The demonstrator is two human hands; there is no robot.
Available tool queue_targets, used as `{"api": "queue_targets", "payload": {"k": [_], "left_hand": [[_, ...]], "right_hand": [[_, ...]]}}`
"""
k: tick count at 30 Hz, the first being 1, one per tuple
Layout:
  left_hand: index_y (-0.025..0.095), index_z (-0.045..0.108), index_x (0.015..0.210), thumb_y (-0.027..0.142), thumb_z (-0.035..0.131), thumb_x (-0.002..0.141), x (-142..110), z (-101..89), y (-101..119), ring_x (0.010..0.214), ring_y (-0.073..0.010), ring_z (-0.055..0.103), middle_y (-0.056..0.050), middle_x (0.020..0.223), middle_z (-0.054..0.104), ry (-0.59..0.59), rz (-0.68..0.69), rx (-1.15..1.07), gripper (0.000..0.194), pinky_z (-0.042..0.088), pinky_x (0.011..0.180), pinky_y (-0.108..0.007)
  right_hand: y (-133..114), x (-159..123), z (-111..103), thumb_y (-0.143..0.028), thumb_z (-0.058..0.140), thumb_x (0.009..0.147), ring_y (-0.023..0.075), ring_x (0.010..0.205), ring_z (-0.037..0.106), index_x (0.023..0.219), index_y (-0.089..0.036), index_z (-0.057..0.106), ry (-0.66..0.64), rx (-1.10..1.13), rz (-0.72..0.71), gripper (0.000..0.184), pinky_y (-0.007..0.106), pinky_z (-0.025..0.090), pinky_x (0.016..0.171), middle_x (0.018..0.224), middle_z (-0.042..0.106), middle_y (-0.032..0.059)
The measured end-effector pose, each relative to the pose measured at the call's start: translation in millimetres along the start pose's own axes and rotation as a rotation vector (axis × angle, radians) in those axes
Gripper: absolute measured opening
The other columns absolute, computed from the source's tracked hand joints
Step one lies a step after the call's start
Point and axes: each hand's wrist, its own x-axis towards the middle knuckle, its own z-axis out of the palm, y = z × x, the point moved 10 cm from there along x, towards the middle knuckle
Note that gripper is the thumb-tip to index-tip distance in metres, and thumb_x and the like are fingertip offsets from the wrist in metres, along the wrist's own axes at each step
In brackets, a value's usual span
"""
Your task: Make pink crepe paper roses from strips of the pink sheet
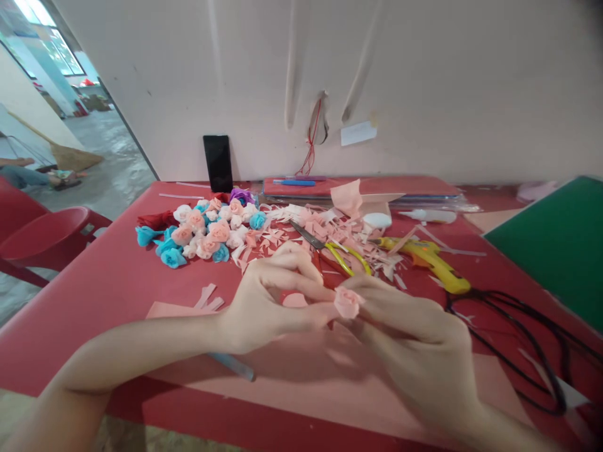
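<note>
A small pink paper rose (347,302) is held between my two hands above the table. My left hand (277,295) is closed in a pinch, with thumb and forefinger touching the rose's left side. My right hand (414,339) grips the rose from the right, its fingertips partly hidden behind the flower. A rounded pink paper piece (294,301) shows between my left thumb and fingers; whether it is held or lies behind them I cannot tell. Beneath both hands lies a large pink paper sheet (301,364). Just beyond them rest scissors (343,254) with yellow handles.
Finished paper flowers (202,232) lie heaped at the left, before a leaning phone (218,163). Pink paper scraps (325,226) cover the middle back. A yellow glue gun (433,260) with a black cord (532,364) lies right, near a green board (556,238). A glue stick (233,365) lies in front.
</note>
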Motion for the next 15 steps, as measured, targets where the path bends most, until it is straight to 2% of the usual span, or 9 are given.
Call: {"api": "queue_targets", "payload": {"k": [5, 8, 11, 13, 15], "left_hand": [[0.02, 0.067, 0.056, 0.01, 0.069, 0.067, 0, -0.9, -4, 0.06, -0.0097, 0.043, 0.003, 0.054, 0.051, 0.018, 0.012, -0.022, 0.015, 0.04, 0.061, -0.028], [0.02, 0.067, 0.056, 0.01, 0.069, 0.067, 0, -1.7, -14, 0.061, -0.009, 0.046, 0.003, 0.056, 0.053, 0.034, -0.041, -0.03, 0.015, 0.042, 0.062, -0.026], [0.019, 0.068, 0.071, 0.019, 0.065, 0.074, 2, -1.5, -27, 0.067, -0.0099, 0.054, 0.001, 0.068, 0.06, 0.023, -0.115, 0.001, 0.005, 0.047, 0.065, -0.024], [0.016, 0.065, 0.09, 0.022, 0.053, 0.085, 3, 5.0, -36, 0.074, -0.011, 0.059, -0.003, 0.082, 0.065, -0.061, -0.138, 0.172, 0.015, 0.049, 0.068, -0.024], [0.012, 0.062, 0.099, 0.021, 0.041, 0.09, 2, 22.1, -47, 0.076, -0.0116, 0.06, -0.007, 0.088, 0.066, -0.247, -0.119, 0.444, 0.024, 0.05, 0.069, -0.024]], "right_hand": [[-12, -4, -6, -0.007, 0.06, 0.077, 0.0158, 0.061, 0.056, 0.071, -0.028, 0.063, 0.062, -0.216, -0.122, 0.022, 0.03, 0.048, 0.057, 0.061, 0.06, -0.0025], [-22, -7, -5, -0.006, 0.06, 0.075, 0.0179, 0.062, 0.058, 0.076, -0.029, 0.063, 0.067, -0.337, -0.243, 0.024, 0.033, 0.049, 0.059, 0.064, 0.063, -0.0022], [-24, -5, -15, -0.005, 0.06, 0.075, 0.0178, 0.062, 0.058, 0.077, -0.03, 0.062, 0.132, -0.402, -0.286, 0.025, 0.035, 0.049, 0.061, 0.066, 0.064, -0.0022], [-21, -1, -28, -0.006, 0.061, 0.076, 0.0163, 0.061, 0.058, 0.073, -0.029, 0.061, 0.2, -0.425, -0.244, 0.023, 0.034, 0.047, 0.062, 0.066, 0.063, -0.0025], [-16, 4, -41, -0.008, 0.062, 0.076, 0.0149, 0.059, 0.056, 0.068, -0.027, 0.06, 0.252, -0.415, -0.18, 0.021, 0.033, 0.046, 0.062, 0.063, 0.062, -0.0031]]}}
